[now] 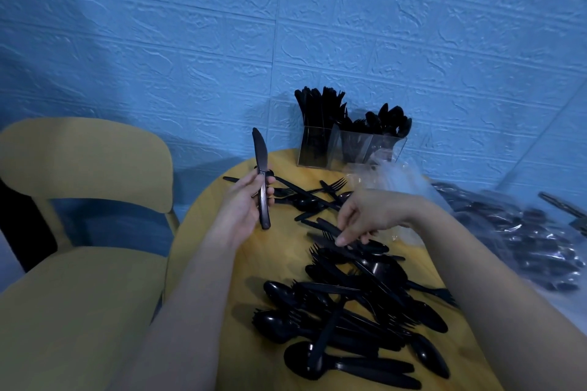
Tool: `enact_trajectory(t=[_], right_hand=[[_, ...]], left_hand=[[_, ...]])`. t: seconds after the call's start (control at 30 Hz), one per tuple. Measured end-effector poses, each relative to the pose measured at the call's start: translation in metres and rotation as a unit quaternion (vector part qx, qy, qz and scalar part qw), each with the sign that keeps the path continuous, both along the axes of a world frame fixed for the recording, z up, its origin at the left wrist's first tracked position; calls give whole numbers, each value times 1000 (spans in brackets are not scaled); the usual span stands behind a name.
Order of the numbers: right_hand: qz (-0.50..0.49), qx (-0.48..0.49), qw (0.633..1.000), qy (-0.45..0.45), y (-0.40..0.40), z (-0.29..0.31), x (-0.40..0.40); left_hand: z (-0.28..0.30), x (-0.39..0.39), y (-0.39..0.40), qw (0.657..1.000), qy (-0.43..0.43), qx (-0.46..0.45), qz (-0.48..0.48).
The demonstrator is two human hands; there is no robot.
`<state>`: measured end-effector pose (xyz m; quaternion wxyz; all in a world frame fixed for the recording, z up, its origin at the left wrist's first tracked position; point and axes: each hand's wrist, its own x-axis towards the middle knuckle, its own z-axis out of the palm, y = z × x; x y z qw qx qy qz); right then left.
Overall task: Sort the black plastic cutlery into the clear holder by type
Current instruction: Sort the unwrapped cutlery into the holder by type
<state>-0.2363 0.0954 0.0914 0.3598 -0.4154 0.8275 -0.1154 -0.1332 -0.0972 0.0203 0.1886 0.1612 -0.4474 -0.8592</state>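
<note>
Loose cutlery (349, 320) nearest; clear holder (351, 149) keeps knives left, spoons right.

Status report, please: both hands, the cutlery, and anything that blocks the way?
Left hand grips knife upright. Right hand pinching a piece in loose pile. Clear holder part filled, path unblocked.

The scene is seen from one head-worn wide-angle camera, directed forward and down. The round table (203, 251) is viewed from close above, in the lower centre of the frame. The blue wall (286, 25) is met in the upper half, bent by the lens. No second view is given
</note>
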Motion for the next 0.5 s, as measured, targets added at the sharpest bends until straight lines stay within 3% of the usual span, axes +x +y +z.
enact_trajectory(t=[0.13, 0.3, 0.4, 0.5], right_hand=[[-1, 4, 1000, 25, -1, 7, -3], [33, 93, 995, 5, 1, 12, -5], [16, -19, 991, 128, -4, 7, -20], [66, -66, 958, 270, -20, -6, -28]], left_hand=[[-1, 0, -2, 1000, 1, 2, 6], [-2, -2, -2, 1000, -1, 2, 9], [-2, -2, -2, 1000, -2, -1, 11], [-3, -3, -2, 1000, -2, -11, 7]])
